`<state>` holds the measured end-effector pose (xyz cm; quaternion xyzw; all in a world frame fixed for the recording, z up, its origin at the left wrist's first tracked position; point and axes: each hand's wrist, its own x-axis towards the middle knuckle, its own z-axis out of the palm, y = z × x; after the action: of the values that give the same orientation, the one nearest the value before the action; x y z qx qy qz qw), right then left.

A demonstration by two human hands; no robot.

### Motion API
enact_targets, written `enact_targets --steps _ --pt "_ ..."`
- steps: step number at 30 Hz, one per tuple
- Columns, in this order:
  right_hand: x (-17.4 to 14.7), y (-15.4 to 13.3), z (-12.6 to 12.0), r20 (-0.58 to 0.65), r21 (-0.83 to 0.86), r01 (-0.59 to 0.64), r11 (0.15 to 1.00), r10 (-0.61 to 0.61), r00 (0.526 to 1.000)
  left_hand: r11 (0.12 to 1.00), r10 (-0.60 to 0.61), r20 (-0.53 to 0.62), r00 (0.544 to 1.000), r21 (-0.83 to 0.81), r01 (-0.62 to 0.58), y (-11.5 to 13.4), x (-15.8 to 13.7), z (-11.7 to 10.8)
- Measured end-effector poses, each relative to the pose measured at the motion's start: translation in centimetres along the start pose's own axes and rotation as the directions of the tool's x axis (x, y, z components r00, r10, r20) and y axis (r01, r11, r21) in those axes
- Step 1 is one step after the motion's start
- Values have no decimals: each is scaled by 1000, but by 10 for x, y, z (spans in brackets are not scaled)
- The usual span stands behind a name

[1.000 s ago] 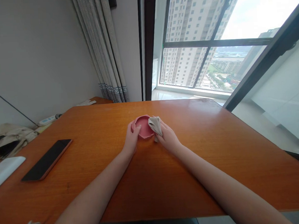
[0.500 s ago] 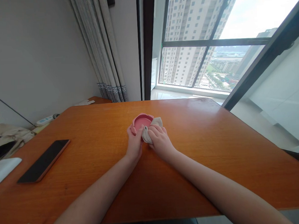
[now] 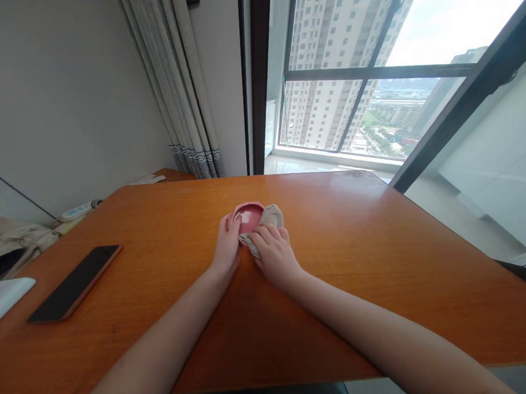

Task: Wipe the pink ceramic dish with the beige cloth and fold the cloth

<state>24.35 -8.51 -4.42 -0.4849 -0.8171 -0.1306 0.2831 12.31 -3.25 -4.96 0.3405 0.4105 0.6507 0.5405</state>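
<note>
A small round pink dish (image 3: 250, 215) with a raised rim is held over the middle of the table, tilted toward me. My left hand (image 3: 226, 242) is closed on its left side, the thumb over the rim. My right hand (image 3: 273, 250) is closed on a bunched light grey cloth (image 3: 272, 216) and presses it against the dish's right and near rim. Part of the cloth sticks out beyond the fingers. The underside of the dish and some fingertips are hidden.
The brown wooden table (image 3: 362, 286) spreads around both arms. A phone (image 3: 76, 284) lies on the left, with a white object (image 3: 6, 299) beside it at the edge. Behind them are a power strip (image 3: 75, 211) and beige fabric (image 3: 16, 242). A large window (image 3: 362, 75) stands beyond.
The dish has turned and tilted more toward me, shifting slightly left with my left hand. My right hand has moved a little left and down, bringing the cloth along the near rim.
</note>
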Motion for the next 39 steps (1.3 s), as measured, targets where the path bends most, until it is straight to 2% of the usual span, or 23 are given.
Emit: enact_targets --steps 3,10,13,16,18,19,21,23,24,26,28,30,32,34,36,39 --pt "-2 -8 4 -19 -58 -16 998 15 1000 993 -69 -20 997 -96 67 -1 -14 9" --pt "1 -1 3 -67 -115 46 992 -54 996 985 -73 -89 993 -164 58 0 -33 20" --pt "2 18 -3 -22 -83 108 991 -110 994 983 -146 14 989 -113 146 4 -25 15" --pt "4 40 -11 42 -36 274 961 -273 961 966 -259 210 943 62 252 15 -5 3" --pt "5 44 -14 55 -28 335 942 -333 941 954 -295 311 904 151 259 21 8 -4" --pt "5 40 -14 53 -31 333 942 -332 942 959 -277 325 904 158 236 22 12 -6" --pt "5 26 -11 45 -41 278 960 -276 960 979 -195 262 945 106 172 19 14 -7" --pt "3 6 -7 29 -58 179 982 -178 984 995 -104 121 987 5 104 12 7 -4" --pt "2 -3 -6 13 -72 127 989 -126 992 995 -86 72 994 -49 90 9 1 -1" --pt "0 -13 -4 -21 -107 56 993 -58 998 981 -106 64 992 -156 115 4 -11 6" --pt "-1 -10 -6 -49 -134 40 990 -47 998 960 -146 135 980 -222 174 3 -19 10" --pt "1 4 -10 -51 -126 68 990 -75 996 953 -172 180 969 -217 210 4 -19 9" --pt "3 21 -14 -11 -105 173 979 -175 985 963 -195 178 964 -152 223 6 -11 3" --pt "5 32 -18 44 -92 317 944 -314 948 972 -214 208 955 -48 228 7 2 -5" --pt "5 32 -19 68 -90 407 909 -402 913 975 -218 264 939 29 218 7 11 -11" --pt "3 15 -16 37 -87 364 927 -363 931 973 -216 206 954 -34 227 6 11 -11"
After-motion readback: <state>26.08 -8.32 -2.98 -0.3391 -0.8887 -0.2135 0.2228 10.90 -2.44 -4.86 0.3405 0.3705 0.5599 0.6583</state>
